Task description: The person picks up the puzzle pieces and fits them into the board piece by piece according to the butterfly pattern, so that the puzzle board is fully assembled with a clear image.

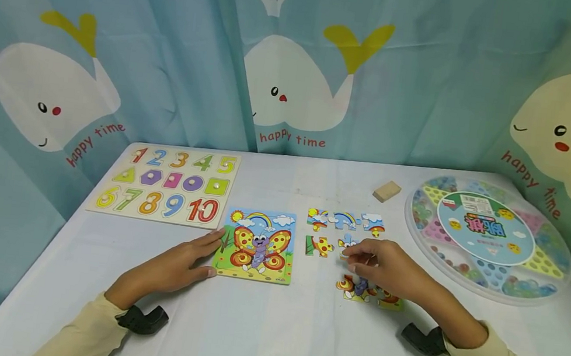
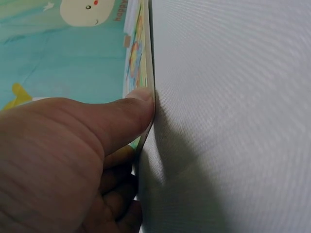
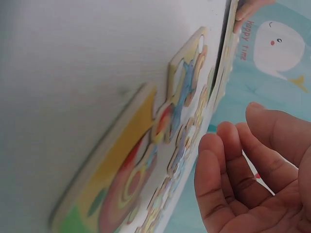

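Observation:
A square butterfly puzzle board (image 1: pixel 278 273) lies on the white table. My left hand (image 1: pixel 182 260) rests along its left side, with fingers at the left edge and the thumb at the near left corner. The left wrist view shows that thumb (image 2: pixel 141 104) touching the board's edge. My right hand (image 1: pixel 386 267) hovers over loose puzzle pieces (image 1: pixel 346 221) right of the board, fingers loosely bent. In the right wrist view nothing lies between its fingers (image 3: pixel 210 165) and thumb. It partly hides a middle piece (image 1: pixel 346 241) and the nearer pieces (image 1: pixel 357 295).
A number and shape peg puzzle (image 1: pixel 158 184) lies at the back left. At the right sits a round, clear board-game case (image 1: pixel 490 239) with coloured beads inside. A small wooden block (image 1: pixel 387 191) is near the back edge. A blue whale curtain (image 1: pixel 296 85) hangs behind the table.

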Demonstrator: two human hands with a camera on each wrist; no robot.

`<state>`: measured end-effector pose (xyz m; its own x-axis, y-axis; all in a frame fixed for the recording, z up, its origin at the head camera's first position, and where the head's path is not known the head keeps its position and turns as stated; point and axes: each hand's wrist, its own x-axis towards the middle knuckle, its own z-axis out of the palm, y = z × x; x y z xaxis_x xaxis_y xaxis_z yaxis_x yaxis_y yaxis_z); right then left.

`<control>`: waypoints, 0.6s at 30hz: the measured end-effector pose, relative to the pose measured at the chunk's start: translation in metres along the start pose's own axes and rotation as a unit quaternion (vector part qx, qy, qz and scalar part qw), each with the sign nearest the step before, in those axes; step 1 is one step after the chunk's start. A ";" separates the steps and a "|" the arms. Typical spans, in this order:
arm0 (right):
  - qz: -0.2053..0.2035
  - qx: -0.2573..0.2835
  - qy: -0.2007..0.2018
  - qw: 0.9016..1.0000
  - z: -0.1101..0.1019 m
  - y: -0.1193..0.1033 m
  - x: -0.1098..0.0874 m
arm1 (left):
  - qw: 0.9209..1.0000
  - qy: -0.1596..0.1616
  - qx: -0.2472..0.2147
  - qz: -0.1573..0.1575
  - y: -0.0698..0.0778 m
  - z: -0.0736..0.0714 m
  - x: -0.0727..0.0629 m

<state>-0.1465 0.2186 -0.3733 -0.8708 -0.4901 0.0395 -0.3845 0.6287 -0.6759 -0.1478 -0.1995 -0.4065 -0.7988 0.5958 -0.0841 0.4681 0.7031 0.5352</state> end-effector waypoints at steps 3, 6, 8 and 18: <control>-0.001 -0.004 0.004 1.000 -0.001 0.003 -0.004 | 1.000 0.001 0.001 0.000 0.000 0.000 0.000; 0.007 -0.004 0.003 1.000 -0.001 0.006 -0.008 | 1.000 0.002 -0.001 -0.002 0.000 0.000 0.000; 0.012 -0.002 -0.001 1.000 -0.001 0.007 -0.010 | 1.000 0.003 0.000 0.002 0.000 0.000 -0.001; 0.031 0.006 -0.016 0.999 0.000 0.008 -0.016 | 1.000 -0.002 -0.001 -0.006 0.001 0.000 0.000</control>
<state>-0.1360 0.2317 -0.3792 -0.8830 -0.4687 -0.0259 -0.3254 0.6510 -0.6858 -0.1472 -0.1991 -0.4057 -0.8021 0.5898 -0.0939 0.4585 0.7089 0.5359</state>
